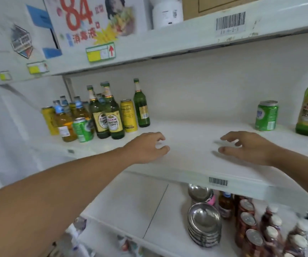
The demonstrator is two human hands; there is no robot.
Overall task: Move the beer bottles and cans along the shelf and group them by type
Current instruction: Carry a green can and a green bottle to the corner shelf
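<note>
Head view: left hand (147, 146) & right hand (249, 147), both spread wide & holding nothing, hover over white shelf (186, 127) between bottle cluster (105, 115) & green can (266, 115).

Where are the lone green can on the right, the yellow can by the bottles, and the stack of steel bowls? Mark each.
green can (266, 116), head view, middle of its side.
yellow can (129, 115), head view, front label.
steel bowls (204, 218), head view, inside of the top bowl.
</note>
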